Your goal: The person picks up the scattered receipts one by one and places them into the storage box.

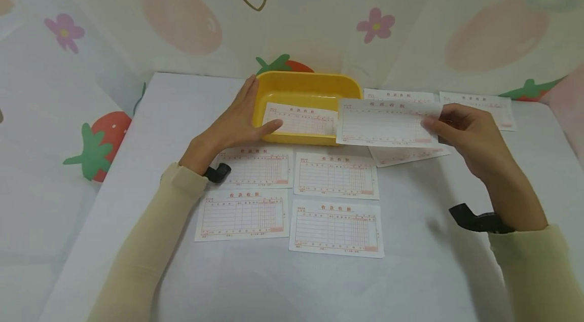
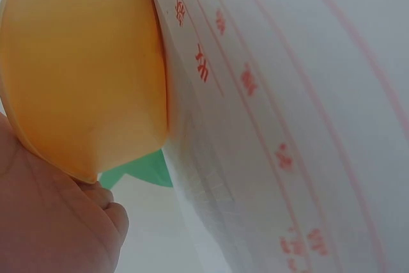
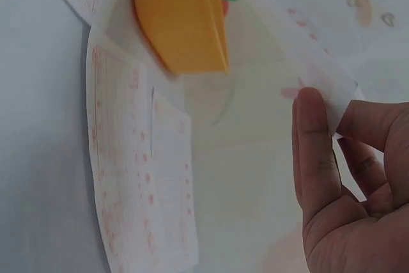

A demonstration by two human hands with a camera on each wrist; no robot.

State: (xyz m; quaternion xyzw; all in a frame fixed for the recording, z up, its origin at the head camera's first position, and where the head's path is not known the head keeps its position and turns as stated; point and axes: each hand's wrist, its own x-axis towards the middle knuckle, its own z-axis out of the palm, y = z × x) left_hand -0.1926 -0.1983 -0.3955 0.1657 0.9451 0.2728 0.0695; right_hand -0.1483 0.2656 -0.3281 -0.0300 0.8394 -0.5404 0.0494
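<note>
My right hand [image 1: 472,137] pinches a printed receipt slip [image 1: 383,124] by its right end, thumb in front and fingers behind. The slip is raised, its left end by the front right corner of a yellow plastic tray [image 1: 310,76]. Inside the tray lies another receipt slip [image 1: 298,120]. At the tray's left side my left hand [image 1: 234,121] grips its rim, the thumb over the front edge and the fingers along the left wall. In the right wrist view, thumb and fingertips meet on the thin paper [image 3: 335,97].
In front of the tray, receipt slips lie in two rows, including a near left slip [image 1: 244,214] and a near right slip [image 1: 336,228]. More lie to the right, one partly under the raised slip [image 1: 410,156], another at the far right [image 1: 481,109]. A patterned cloth [image 1: 296,23] hangs behind.
</note>
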